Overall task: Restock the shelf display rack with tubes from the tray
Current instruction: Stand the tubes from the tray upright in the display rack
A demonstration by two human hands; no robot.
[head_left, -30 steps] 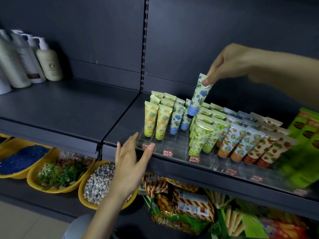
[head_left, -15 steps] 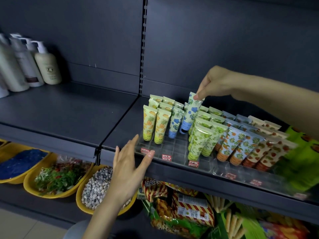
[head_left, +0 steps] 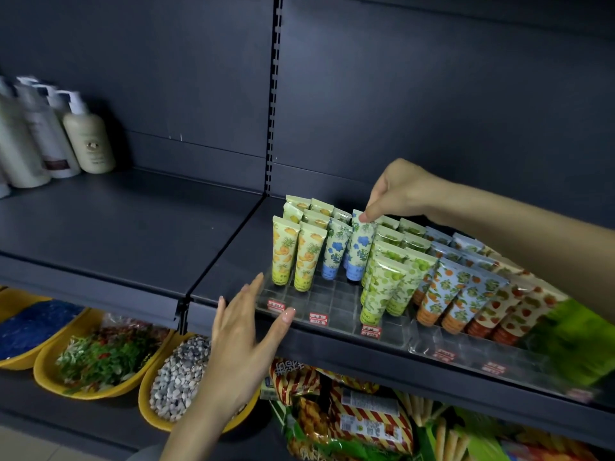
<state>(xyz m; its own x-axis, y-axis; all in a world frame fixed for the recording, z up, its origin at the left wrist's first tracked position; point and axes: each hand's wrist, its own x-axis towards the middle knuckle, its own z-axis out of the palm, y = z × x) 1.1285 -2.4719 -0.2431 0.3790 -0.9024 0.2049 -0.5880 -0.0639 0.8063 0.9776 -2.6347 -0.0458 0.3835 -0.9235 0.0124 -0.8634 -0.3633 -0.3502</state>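
A clear plastic display rack (head_left: 336, 299) sits on the dark shelf, with rows of upright patterned tubes. My right hand (head_left: 396, 191) pinches the top seam of a blue-flower tube (head_left: 358, 249), which stands cap-down in the rack beside another blue-flower tube (head_left: 335, 249). Yellow pineapple tubes (head_left: 294, 252) stand to their left and green tubes (head_left: 387, 281) to their right. My left hand (head_left: 243, 331) hovers open at the rack's front left corner, fingers spread, holding nothing. No tray is in view.
Orange and strawberry tubes (head_left: 466, 297) fill the rack further right. Pump bottles (head_left: 88, 136) stand at the shelf's far left. Below are yellow bowls (head_left: 100, 390) of goods and snack bags (head_left: 346, 414). The rack's front slots are unfilled.
My right hand has lowered the blue-flower tube from above the rack down into its slot. My left hand has stayed by the rack's front corner.
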